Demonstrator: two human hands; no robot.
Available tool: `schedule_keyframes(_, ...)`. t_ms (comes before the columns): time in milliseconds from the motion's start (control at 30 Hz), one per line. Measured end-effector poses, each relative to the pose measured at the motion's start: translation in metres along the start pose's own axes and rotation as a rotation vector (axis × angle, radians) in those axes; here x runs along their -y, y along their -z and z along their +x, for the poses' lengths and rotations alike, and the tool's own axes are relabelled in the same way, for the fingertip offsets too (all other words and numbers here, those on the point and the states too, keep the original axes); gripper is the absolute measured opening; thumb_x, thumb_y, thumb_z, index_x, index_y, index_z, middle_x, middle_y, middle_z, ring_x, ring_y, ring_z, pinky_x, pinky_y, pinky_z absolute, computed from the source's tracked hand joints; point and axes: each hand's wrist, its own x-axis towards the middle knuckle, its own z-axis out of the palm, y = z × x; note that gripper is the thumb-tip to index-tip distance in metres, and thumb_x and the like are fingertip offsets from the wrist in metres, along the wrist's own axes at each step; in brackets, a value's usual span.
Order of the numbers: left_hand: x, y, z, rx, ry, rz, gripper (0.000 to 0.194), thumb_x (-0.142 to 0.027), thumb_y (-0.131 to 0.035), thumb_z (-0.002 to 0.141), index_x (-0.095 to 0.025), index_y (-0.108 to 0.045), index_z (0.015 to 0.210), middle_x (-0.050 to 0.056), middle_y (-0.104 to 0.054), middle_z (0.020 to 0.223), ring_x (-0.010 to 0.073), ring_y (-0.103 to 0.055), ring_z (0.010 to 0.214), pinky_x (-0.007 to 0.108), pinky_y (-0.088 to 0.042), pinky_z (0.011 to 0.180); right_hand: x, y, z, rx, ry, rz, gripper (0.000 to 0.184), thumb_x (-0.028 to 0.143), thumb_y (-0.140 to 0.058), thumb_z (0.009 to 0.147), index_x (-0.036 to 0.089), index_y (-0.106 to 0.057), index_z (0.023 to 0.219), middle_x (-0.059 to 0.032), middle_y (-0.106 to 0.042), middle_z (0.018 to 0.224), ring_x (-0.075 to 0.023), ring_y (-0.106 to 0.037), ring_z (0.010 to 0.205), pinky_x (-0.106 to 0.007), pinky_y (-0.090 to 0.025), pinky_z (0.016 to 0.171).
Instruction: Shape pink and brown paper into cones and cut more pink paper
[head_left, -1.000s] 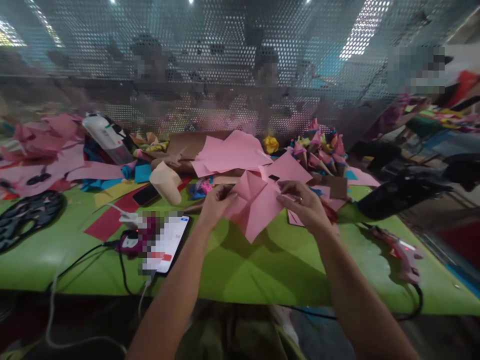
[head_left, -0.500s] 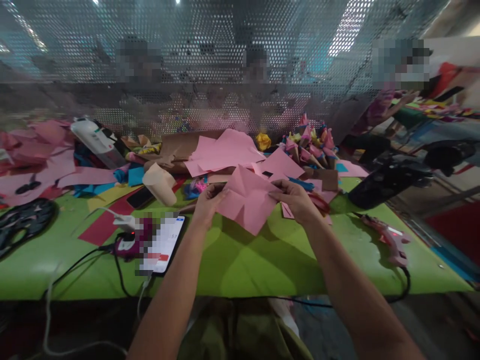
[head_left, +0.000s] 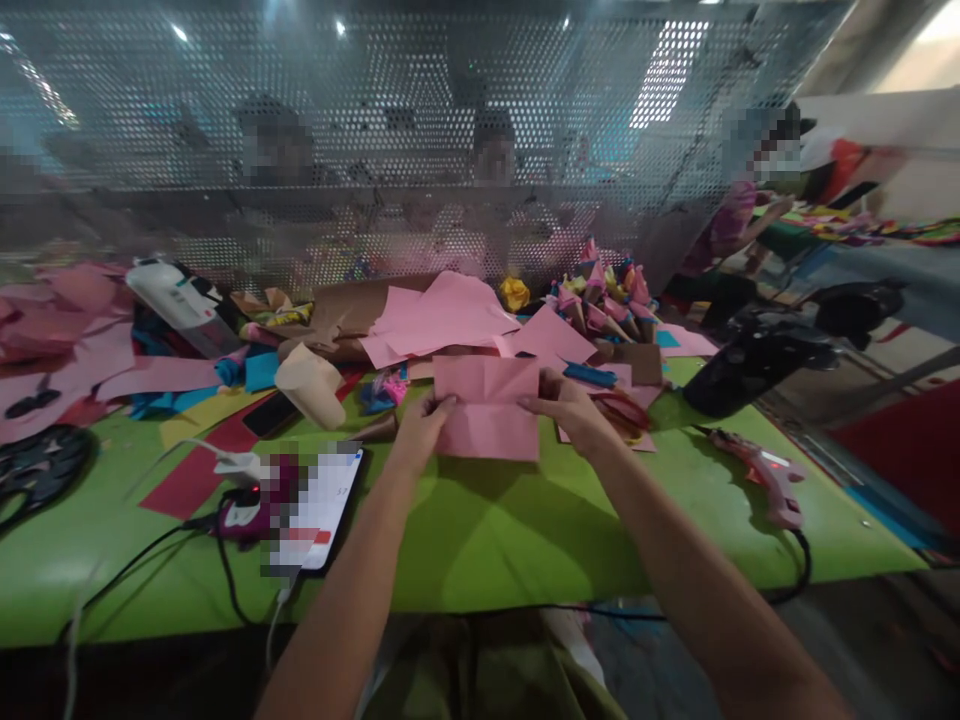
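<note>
A creased sheet of pink paper (head_left: 487, 425) is held up over the green table, its edges nearly level and fold lines crossing its middle. My left hand (head_left: 421, 430) pinches its left edge, thumb on the near face. At the opposite edge my right hand (head_left: 566, 405) grips it the same way. Beyond it lies a stack of pink paper sheets (head_left: 442, 315). Scissors with red handles (head_left: 624, 412) rest just right of my right hand, beside a blue strip (head_left: 591, 374).
A pink glue gun (head_left: 772, 475) lies at the right, near a black cylindrical object (head_left: 720, 380). On the left are a phone (head_left: 319, 515), a purple power socket (head_left: 247, 515) with cables, and a cream paper roll (head_left: 311, 385). Paper flowers (head_left: 604, 300) stand at the back before a perforated metal screen (head_left: 420, 130).
The pink paper has turned from a diamond position to a square-on one, with both hands now gripping its side edges. The camera view has shifted slightly.
</note>
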Motion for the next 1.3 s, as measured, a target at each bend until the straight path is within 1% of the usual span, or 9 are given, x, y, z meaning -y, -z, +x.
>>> schedule_keyframes(133, -0.001, 0.002, -0.001, 0.064, -0.054, 0.259, 0.033, -0.048, -0.078, 0.071, -0.017, -0.072, 0.079, 0.004, -0.073, 0.077, 0.0202, -0.064, 0.074, 0.030, -0.047, 0.070, 0.002, 0.005, 0.001, -0.077, 0.081, -0.076, 0.046, 0.046, -0.087, 0.059, 0.022, -0.070, 0.094, 0.0009, -0.069, 0.077, -0.0160, -0.061, 0.071, -0.030, -0.050, 0.068)
schedule_keyframes(267, -0.005, 0.001, -0.004, 0.143, -0.022, 0.146, 0.035, -0.044, -0.084, 0.066, -0.017, -0.072, 0.085, 0.005, -0.074, 0.085, 0.0209, -0.067, 0.079, 0.032, -0.050, 0.075, -0.001, 0.007, 0.003, -0.131, 0.052, -0.067, 0.040, 0.050, -0.089, 0.053, 0.021, -0.068, 0.071, -0.0001, -0.069, 0.071, -0.0159, -0.060, 0.067, -0.029, -0.048, 0.063)
schedule_keyframes(400, -0.011, 0.000, -0.007, 0.213, 0.044, 0.021, 0.048, -0.040, -0.091, 0.055, -0.016, -0.072, 0.092, 0.008, -0.077, 0.096, 0.0229, -0.069, 0.087, 0.036, -0.052, 0.083, -0.004, 0.008, 0.004, -0.202, 0.054, -0.016, 0.042, 0.051, -0.089, 0.053, 0.021, -0.069, 0.073, 0.0000, -0.068, 0.070, -0.0152, -0.058, 0.063, -0.029, -0.045, 0.058)
schedule_keyframes(567, -0.012, 0.002, -0.010, 0.303, 0.137, -0.014, 0.049, -0.033, -0.092, 0.055, -0.018, -0.075, 0.099, 0.009, -0.078, 0.105, 0.0235, -0.070, 0.092, 0.037, -0.054, 0.087, -0.008, 0.012, 0.008, -0.228, 0.079, 0.007, 0.038, 0.048, -0.088, 0.056, 0.022, -0.069, 0.075, 0.0008, -0.067, 0.070, -0.0151, -0.057, 0.061, -0.030, -0.046, 0.061)
schedule_keyframes(767, -0.006, 0.003, -0.005, 0.210, 0.108, -0.044, 0.039, -0.031, -0.089, 0.055, -0.017, -0.077, 0.089, 0.006, -0.080, 0.093, 0.0237, -0.071, 0.088, 0.039, -0.054, 0.087, -0.010, 0.014, 0.009, -0.250, 0.162, -0.073, 0.033, 0.045, -0.083, 0.063, 0.023, -0.070, 0.082, 0.0013, -0.064, 0.072, -0.0148, -0.055, 0.064, -0.028, -0.045, 0.061)
schedule_keyframes(933, -0.003, 0.006, 0.000, 0.074, 0.146, -0.054, 0.029, -0.029, -0.084, 0.056, -0.018, -0.077, 0.082, 0.005, -0.078, 0.083, 0.0200, -0.068, 0.077, 0.033, -0.053, 0.075, -0.002, 0.015, 0.003, -0.049, 0.265, -0.263, 0.038, 0.035, -0.069, 0.078, 0.027, -0.071, 0.116, -0.0024, -0.073, 0.104, -0.0203, -0.063, 0.094, -0.033, -0.050, 0.084)
schedule_keyframes(1033, -0.003, 0.008, 0.002, -0.016, 0.194, -0.067, 0.027, -0.027, -0.083, 0.053, -0.017, -0.075, 0.077, 0.003, -0.075, 0.074, 0.0173, -0.065, 0.066, 0.029, -0.050, 0.063, 0.004, 0.018, 0.000, 0.063, 0.237, -0.276, 0.040, 0.024, -0.061, 0.076, 0.027, -0.074, 0.114, -0.0037, -0.072, 0.116, -0.0234, -0.063, 0.109, -0.037, -0.050, 0.093)
schedule_keyframes(1133, -0.002, 0.011, 0.003, -0.026, 0.203, -0.065, 0.025, -0.029, -0.082, 0.053, -0.017, -0.073, 0.074, 0.002, -0.072, 0.068, 0.0157, -0.062, 0.060, 0.026, -0.047, 0.056, 0.007, 0.023, -0.001, 0.104, 0.243, -0.269, 0.061, 0.016, -0.055, 0.071, 0.031, -0.066, 0.130, -0.0042, -0.068, 0.128, -0.0218, -0.064, 0.107, -0.038, -0.053, 0.092)
schedule_keyframes(1300, 0.001, 0.014, 0.005, -0.018, 0.151, -0.046, 0.023, -0.029, -0.081, 0.054, -0.017, -0.070, 0.071, 0.002, -0.069, 0.063, 0.0149, -0.060, 0.056, 0.026, -0.046, 0.052, 0.007, 0.028, -0.001, 0.123, 0.423, -0.521, 0.066, 0.009, -0.054, 0.072, 0.036, -0.066, 0.130, -0.0039, -0.060, 0.136, -0.0234, -0.059, 0.121, -0.041, -0.049, 0.101)
